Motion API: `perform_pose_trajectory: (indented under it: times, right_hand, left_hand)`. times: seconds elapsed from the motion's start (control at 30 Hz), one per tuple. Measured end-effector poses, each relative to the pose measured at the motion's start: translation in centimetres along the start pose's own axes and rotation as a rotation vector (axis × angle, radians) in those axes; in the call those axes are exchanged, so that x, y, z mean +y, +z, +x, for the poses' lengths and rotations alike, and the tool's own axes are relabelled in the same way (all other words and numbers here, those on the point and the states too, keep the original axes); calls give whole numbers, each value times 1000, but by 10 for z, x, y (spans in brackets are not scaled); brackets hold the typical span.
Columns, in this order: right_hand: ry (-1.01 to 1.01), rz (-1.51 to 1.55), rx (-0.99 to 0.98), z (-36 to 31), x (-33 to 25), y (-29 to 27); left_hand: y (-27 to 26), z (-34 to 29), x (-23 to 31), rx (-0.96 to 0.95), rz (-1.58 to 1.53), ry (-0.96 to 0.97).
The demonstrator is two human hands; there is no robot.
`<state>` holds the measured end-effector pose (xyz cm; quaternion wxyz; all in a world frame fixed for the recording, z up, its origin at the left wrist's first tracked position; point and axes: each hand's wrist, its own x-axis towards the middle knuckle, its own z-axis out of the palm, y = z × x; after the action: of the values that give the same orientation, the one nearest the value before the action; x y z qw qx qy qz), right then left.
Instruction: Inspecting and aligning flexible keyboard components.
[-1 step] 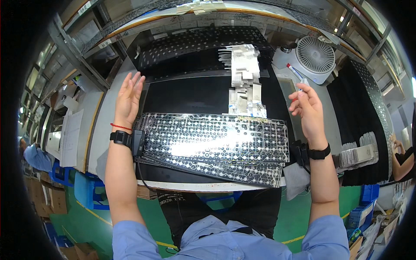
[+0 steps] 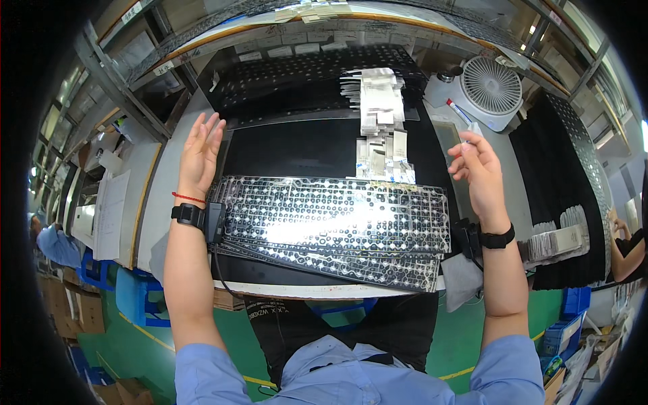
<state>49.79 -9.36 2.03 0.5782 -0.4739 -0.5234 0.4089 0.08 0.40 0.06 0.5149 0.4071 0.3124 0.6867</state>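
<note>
My left hand (image 2: 201, 156) is raised over the left side of the bench, fingers stretched out and a little apart, holding nothing. On the opposite side my right hand (image 2: 478, 172) is lifted too, its fingers loosely bent and apart with nothing visible in them. Between my forearms lies a stack of clear, patterned sheets (image 2: 324, 202) like keyboard membranes, the lower ones fanned askew toward me. Glare whitens their middle. Beyond them, overlapping white strips (image 2: 381, 108) form a column on the black work surface (image 2: 290, 148). A red-capped pen (image 2: 459, 110) rests beyond my right fingertips.
A white fan (image 2: 491, 86) stands at the back right. Another pile of pale strips (image 2: 557, 241) lies on black material at the right, near another person's arm (image 2: 629, 260). A shelf edge (image 2: 297, 25) crosses the back. A cable (image 2: 219, 273) hangs by my left forearm.
The fingers of my right hand have shifted very slightly. My left hand, the sheets and the strips stay where they were.
</note>
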Motion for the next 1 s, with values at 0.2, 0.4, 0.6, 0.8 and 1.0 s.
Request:
perform_pose_trajectory:
  times: [0.2, 0.4, 0.6, 0.8, 1.0]
  right_hand:
    - [63, -404, -257, -5, 10, 3]
    - [222, -458, -504, -3, 5, -1]
    - [229, -435, -490, -5, 2, 2]
    - [273, -443, -575, -6, 6, 0]
    - [182, -506, -448, -4, 8, 0]
  left_hand:
    - [-19, 6, -1, -89, 54, -55]
    - [-12, 1, 2, -97, 165, -120]
    - [-7, -1, 3, -121, 177, -163]
    - [-6, -2, 4, -128, 177, -176]
    - [-10, -2, 4, -170, 203, -216]
